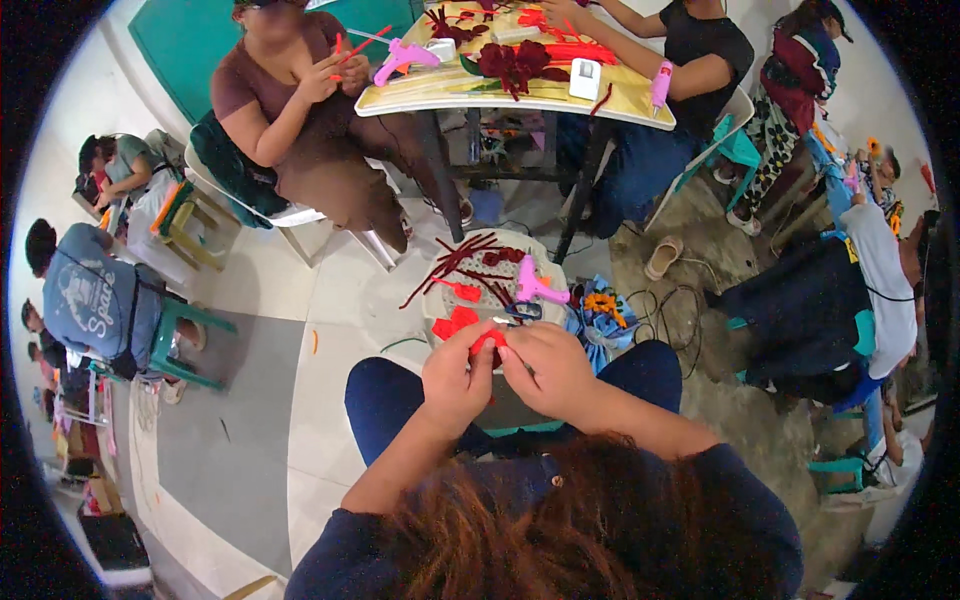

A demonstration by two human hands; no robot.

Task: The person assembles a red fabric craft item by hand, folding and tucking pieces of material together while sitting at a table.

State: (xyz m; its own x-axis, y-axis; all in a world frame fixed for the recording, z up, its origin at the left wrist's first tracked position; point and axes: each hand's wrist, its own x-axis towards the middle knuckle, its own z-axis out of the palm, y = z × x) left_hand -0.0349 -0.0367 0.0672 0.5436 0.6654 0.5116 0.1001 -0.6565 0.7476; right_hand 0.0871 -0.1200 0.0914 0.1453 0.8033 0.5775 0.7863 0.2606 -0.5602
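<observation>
You hold the small red piece (488, 343) between your two hands, in front of your body and over the near edge of the white stool (549, 262). Holding it so close, I judge, lets you see it well and lets both hands press it with control. The stool stands just beyond your knees, which seems to keep every material within a short reach. The dark red stems (455, 260) lie at its far left, and the loose red pieces (456, 322) are nearer, beside your left hand (458, 362). The pink glue gun (540, 284) rests at the right, probably so that your right hand (545, 365) can take it easily. The blue bouquet (600, 318) is just to the right of the stool, perhaps to stay apart from the loose parts.

Your left hand is closed, its thumb and forefinger pinching the left side of the red piece. Your right hand is curled also, with its fingertips pinching the right side. The fingers hide much of the piece, so I cannot tell its exact shape.
</observation>
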